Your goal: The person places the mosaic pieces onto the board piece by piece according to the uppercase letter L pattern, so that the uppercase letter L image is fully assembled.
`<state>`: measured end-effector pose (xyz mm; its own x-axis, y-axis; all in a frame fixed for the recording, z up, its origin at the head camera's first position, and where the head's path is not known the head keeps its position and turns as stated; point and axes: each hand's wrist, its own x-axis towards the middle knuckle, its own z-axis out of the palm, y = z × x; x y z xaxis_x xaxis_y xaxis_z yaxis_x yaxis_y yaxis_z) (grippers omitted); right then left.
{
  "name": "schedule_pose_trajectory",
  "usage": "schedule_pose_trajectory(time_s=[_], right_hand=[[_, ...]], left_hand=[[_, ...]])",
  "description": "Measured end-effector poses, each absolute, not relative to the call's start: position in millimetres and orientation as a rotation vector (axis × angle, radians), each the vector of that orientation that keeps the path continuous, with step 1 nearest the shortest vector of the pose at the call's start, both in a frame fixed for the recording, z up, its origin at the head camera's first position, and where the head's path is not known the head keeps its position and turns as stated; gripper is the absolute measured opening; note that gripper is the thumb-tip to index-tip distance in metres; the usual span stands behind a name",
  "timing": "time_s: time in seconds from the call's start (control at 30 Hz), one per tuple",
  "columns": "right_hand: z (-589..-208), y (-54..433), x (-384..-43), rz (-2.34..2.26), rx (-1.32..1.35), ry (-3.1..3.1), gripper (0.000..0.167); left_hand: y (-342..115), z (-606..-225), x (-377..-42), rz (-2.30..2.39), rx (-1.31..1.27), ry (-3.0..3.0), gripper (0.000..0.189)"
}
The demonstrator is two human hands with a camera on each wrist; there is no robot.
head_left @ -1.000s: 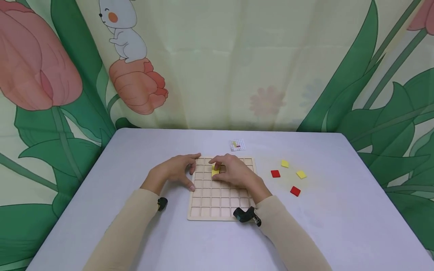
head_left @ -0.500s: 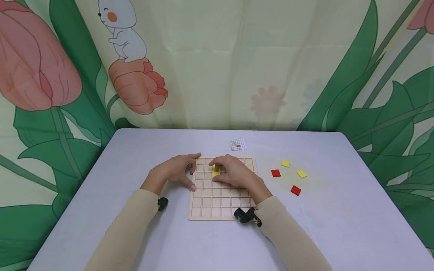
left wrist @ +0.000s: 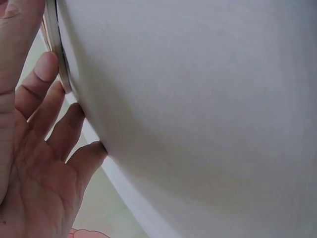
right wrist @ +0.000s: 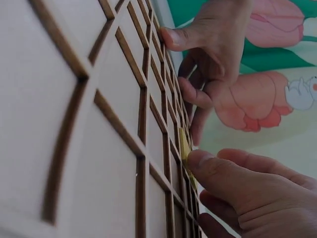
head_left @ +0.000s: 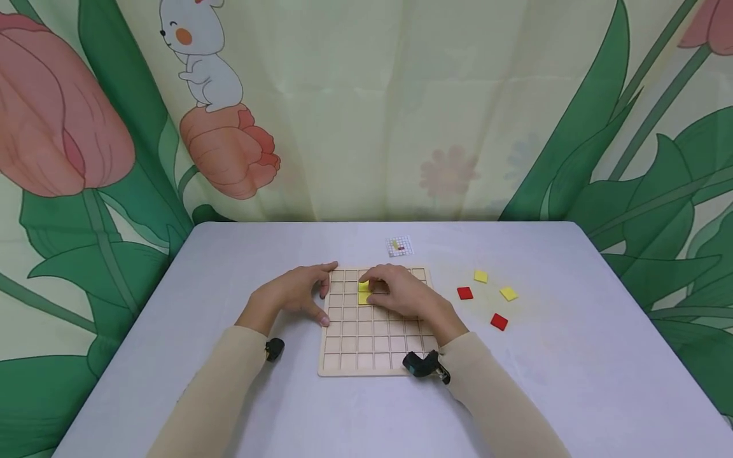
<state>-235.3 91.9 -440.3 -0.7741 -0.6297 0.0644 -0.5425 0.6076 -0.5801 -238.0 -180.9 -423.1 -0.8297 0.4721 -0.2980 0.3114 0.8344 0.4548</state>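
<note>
A square wooden grid board (head_left: pixel 349 345) lies on the table. Two yellow square tiles (head_left: pixel 363 298) sit in neighbouring cells of one column, one behind the other. My right hand (head_left: pixel 403 294) hovers low over them with fingers bent; the right wrist view shows its thumb (right wrist: pixel 200 159) at a yellow tile (right wrist: pixel 184 144). The fingers partly cover the farther tile, and no lifted tile shows between them. Along the board's left edge rests my left hand (head_left: pixel 298 291), thumb and index finger spread apart. In the left wrist view, that hand's fingers (left wrist: pixel 67 130) reach toward the board's side (left wrist: pixel 58 54).
Loose tiles lie right of the board: a red tile (head_left: pixel 465 293), another red tile (head_left: pixel 499 322), a yellow tile (head_left: pixel 480 277) and a second yellow tile (head_left: pixel 508 294). Behind the board is a small printed grid card (head_left: pixel 399 246) with yellow and red cells. A patterned curtain (head_left: pixel 355 127) hangs beyond the table.
My right hand has shifted slightly right, its index finger and thumb drawing back so more of the yellow tiles shows. My left hand stays at the board's edge. The head view has tilted a little.
</note>
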Motion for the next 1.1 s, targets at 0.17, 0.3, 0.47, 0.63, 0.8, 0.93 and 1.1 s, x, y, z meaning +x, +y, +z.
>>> schedule_pose_trajectory(time_s=[0.17, 0.3, 0.47, 0.63, 0.8, 0.93, 1.1], right_hand=[[-439.3, 103.0, -228.9, -0.895, -1.007, 2.721, 0.027], [-432.5, 114.3, -223.8, -0.835, -1.004, 2.731, 0.027], [-425.2, 127.1, -225.2, -0.846, -1.110, 2.770, 0.025], [-423.3, 144.3, -225.2, -0.893, -1.147, 2.802, 0.023], [-424.0, 163.6, -219.1, -0.928, -1.070, 2.837, 0.022], [-427.0, 181.0, -215.7, -0.924, -1.064, 2.876, 0.025], [-429.4, 202.3, -216.6, -0.933, -1.097, 2.908, 0.028]], left_hand=[[-178.3, -427.5, -234.7, 0.576, 0.577, 2.607, 0.057], [-176.2, -428.1, -235.1, 0.574, 0.591, 2.587, 0.057], [-178.5, -425.1, -236.6, 0.571, 0.575, 2.611, 0.057], [-180.5, -425.6, -238.3, 0.574, 0.580, 2.605, 0.057], [-181.0, -426.4, -239.4, 0.562, 0.595, 2.619, 0.056], [-180.3, -427.1, -239.0, 0.563, 0.589, 2.616, 0.055], [-178.1, -423.2, -238.9, 0.539, 0.582, 2.634, 0.058]])
